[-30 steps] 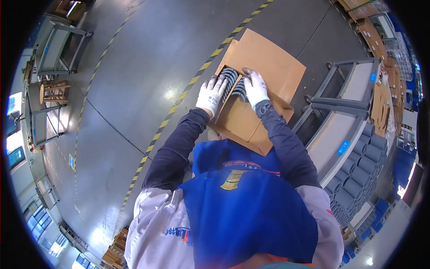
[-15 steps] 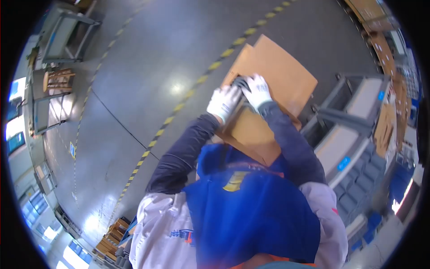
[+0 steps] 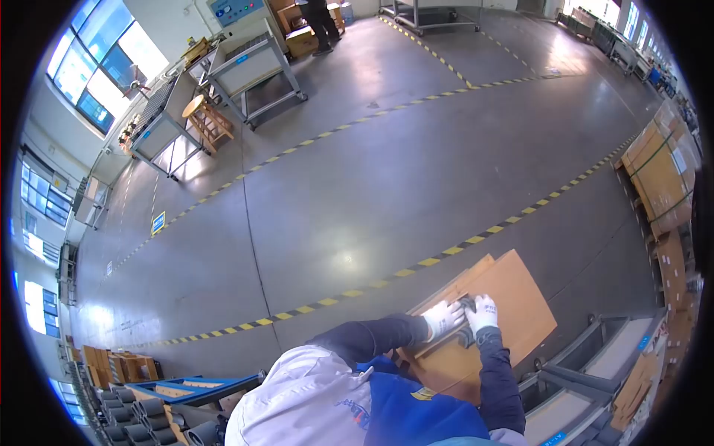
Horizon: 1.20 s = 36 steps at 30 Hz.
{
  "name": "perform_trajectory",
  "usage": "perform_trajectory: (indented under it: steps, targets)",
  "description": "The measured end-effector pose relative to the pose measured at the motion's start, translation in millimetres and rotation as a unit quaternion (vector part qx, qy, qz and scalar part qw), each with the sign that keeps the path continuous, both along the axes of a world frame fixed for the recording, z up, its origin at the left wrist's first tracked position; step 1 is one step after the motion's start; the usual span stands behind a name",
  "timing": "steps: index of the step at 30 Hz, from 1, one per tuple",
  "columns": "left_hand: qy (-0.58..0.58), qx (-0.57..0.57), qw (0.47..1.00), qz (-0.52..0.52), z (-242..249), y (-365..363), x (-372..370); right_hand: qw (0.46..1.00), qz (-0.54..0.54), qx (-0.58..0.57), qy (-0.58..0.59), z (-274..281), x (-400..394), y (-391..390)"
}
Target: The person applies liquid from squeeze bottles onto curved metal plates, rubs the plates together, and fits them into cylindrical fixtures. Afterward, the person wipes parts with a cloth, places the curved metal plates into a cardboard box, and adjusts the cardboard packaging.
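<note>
An open cardboard box [image 3: 454, 364] is in front of my body at the lower right, its large flap [image 3: 517, 297] spread outward. Both my hands wear white gloves with dark sleeves behind them. My left hand [image 3: 444, 320] is at the box's left side, fingers closed against a dark grey part [image 3: 467, 303]. From the right, my right hand [image 3: 483, 311] curls its fingers onto the same part. Another piece of grey material [image 3: 466, 337] shows just below, between the hands. The part's full shape is hidden by the gloves.
Grey wheeled carts [image 3: 602, 364] stand at the right, near a strapped carton stack [image 3: 658, 167]. Dark grey cylinders [image 3: 137, 416] and a blue frame [image 3: 197, 388] are at lower left. Farther off are a wooden stool [image 3: 208, 123], worktables [image 3: 249, 70] and a person [image 3: 320, 26].
The head view has tilted up and turned, so box and hands appear lower and more of the floor shows. Both hands stay at the grey part over the box.
</note>
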<state>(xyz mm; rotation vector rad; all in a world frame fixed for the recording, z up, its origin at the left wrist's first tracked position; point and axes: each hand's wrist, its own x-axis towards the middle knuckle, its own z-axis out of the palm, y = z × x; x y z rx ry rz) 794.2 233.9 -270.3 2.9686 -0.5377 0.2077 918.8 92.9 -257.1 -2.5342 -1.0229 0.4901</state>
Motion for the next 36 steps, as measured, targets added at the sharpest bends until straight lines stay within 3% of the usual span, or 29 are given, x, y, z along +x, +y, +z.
perform_trajectory:
  steps: [9, 18, 21, 22, 24, 25, 26, 27, 28, 29, 30, 31, 32, 34, 36]
  targets:
    - [0.086, 0.016, 0.992, -0.087, 7, 10, 14, 1.0, -0.021, -0.004, -0.01, 2, -3, 7]
    - [0.082, -0.028, 0.993, -0.077, 15, 14, 14, 0.995, -0.071, -0.025, 0.072, 28, -4, 18]
    - [0.088, -0.017, 0.993, -0.081, 12, 18, 12, 0.997, -0.069, -0.009, 0.04, 15, -4, 14]
    - [0.161, -0.021, 0.982, -0.097, 17, 23, 13, 0.998, -0.056, 0.014, -0.007, 3, -6, 11]
    - [0.204, -0.023, 0.976, -0.07, 77, 33, 4, 0.998, -0.038, 0.015, -0.051, -6, -15, 7]
    - [0.184, -0.047, 0.981, -0.037, 69, 32, 3, 0.988, -0.028, 0.035, -0.149, -38, -21, 0]
    - [0.146, -0.062, 0.987, -0.024, 67, 33, 0, 0.994, -0.021, -0.048, -0.091, -13, -27, 13]
    - [0.18, -0.09, 0.98, 0.005, 105, 39, -1, 0.987, -0.023, -0.067, -0.147, 5, -40, 19]
    - [0.191, -0.096, 0.976, 0.039, 117, 41, -7, 0.984, -0.026, -0.124, -0.127, 18, -44, 29]
    - [0.205, -0.125, 0.969, 0.059, 122, 46, -13, 0.973, -0.037, -0.068, -0.219, 6, -54, 30]
    - [0.135, -0.177, 0.97, 0.101, 126, 48, -24, 0.961, -0.03, -0.047, -0.273, -3, -60, 31]
    - [0.083, -0.271, 0.952, 0.117, 116, 52, -35, 0.973, -0.035, -0.129, -0.188, 6, -65, 39]
    - [0.08, -0.33, 0.93, 0.139, 116, 56, -44, 0.968, -0.031, -0.149, -0.2, 5, -63, 40]
    - [0.21, -0.477, 0.827, 0.211, 110, 77, -74, 0.96, -0.033, -0.185, -0.209, -5, -74, 40]
    - [0.295, -0.533, 0.75, 0.259, 127, 90, -96, 0.956, -0.024, -0.207, -0.205, -7, -63, 37]
